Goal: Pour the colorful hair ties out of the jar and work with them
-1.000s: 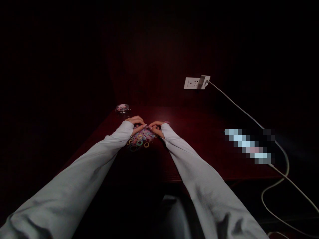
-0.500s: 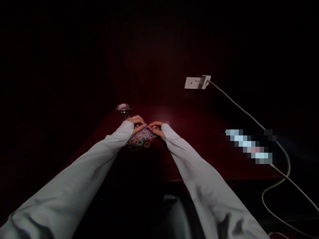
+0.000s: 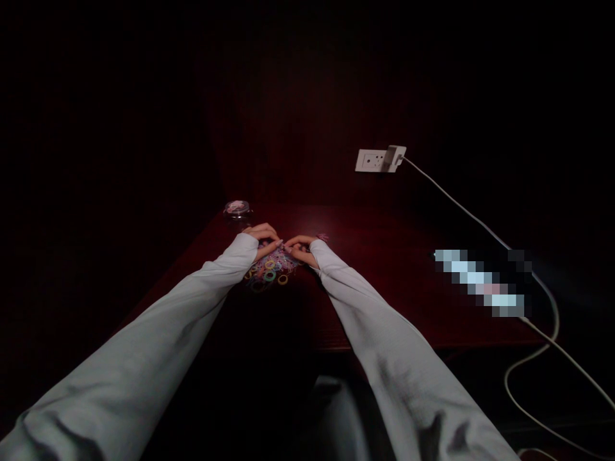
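On the dark red table a loose pile of small coloured elastic hair ties [image 3: 270, 276] lies below and between my hands. It mixes purple and pink strands with green and yellow rings. My left hand [image 3: 264, 237] is at the pile's left side, its thumb and fingers drawn into a pinch. From the right, my right hand [image 3: 301, 246] meets it with fingers curled and tips pinched. The fingertips of both hands are almost touching above the pile. What lies between them is too small and dark to make out. A small pink bunch [image 3: 323, 237] shows just beyond my right wrist.
A round clear jar [image 3: 237, 210] with a pinkish top stands behind my left hand. A wall socket [image 3: 369, 161] holds a white charger [image 3: 396, 155], whose cable [image 3: 461, 202] runs down the right. A blurred-out bright object [image 3: 475, 278] rests on the table's right [image 3: 384, 307].
Both hands stay nearly in place. The right fingers have shifted slightly near the left fingertips, and the pink bunch by the right wrist looks more compact.
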A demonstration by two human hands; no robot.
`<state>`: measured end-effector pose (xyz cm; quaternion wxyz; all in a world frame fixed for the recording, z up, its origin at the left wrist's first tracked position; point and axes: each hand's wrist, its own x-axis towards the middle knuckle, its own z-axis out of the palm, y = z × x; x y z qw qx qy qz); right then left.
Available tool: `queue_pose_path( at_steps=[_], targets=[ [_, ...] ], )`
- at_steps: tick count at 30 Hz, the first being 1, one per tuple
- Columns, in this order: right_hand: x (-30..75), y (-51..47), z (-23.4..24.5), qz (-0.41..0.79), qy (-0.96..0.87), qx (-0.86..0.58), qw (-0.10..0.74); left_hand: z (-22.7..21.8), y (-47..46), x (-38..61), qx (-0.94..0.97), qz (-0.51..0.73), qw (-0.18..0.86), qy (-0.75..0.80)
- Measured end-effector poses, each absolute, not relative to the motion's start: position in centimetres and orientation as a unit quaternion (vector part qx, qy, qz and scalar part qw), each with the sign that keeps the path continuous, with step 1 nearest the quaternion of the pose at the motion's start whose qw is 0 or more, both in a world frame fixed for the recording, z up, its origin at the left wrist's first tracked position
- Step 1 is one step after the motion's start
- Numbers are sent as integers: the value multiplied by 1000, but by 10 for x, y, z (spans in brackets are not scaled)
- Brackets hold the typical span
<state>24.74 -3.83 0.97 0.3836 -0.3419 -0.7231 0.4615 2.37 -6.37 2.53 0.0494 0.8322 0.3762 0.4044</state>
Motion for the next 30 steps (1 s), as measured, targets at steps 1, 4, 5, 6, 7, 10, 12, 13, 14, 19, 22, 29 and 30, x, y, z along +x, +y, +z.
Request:
queue_pose_path(
  at_steps=[1,4,5,6,7,10,12,13,14,19,22,29,30],
  targets=[
    [248,-39,10,456,-724,-343,388,25,-64,24,833,405,51,374],
    [249,-39,9,445,-728,-343,393,25,-64,24,835,402,53,371],
    [249,-38,8,443,-728,-344,394,26,-64,24,836,400,52,372],
    [250,-38,7,440,-728,-345,396,26,-65,24,836,399,50,373],
    [250,-37,7,437,-728,-347,398,26,-65,24,836,398,48,374],
    [250,-34,5,428,-731,-350,400,28,-67,24,837,392,42,379],
    [250,-32,5,421,-735,-351,399,29,-68,24,839,388,38,381],
    [250,-31,5,418,-736,-352,399,29,-68,24,840,387,37,380],
    [250,-31,5,415,-737,-354,399,29,-67,24,841,386,36,378],
    [248,-29,2,406,-730,-365,411,29,-67,23,842,380,40,381],
    [247,-28,2,400,-734,-363,412,30,-69,23,844,369,41,387],
    [266,-29,11,345,-733,-396,431,30,-69,23,823,387,40,414],
    [271,-30,14,323,-727,-424,433,30,-68,22,817,393,39,421]
  ],
)
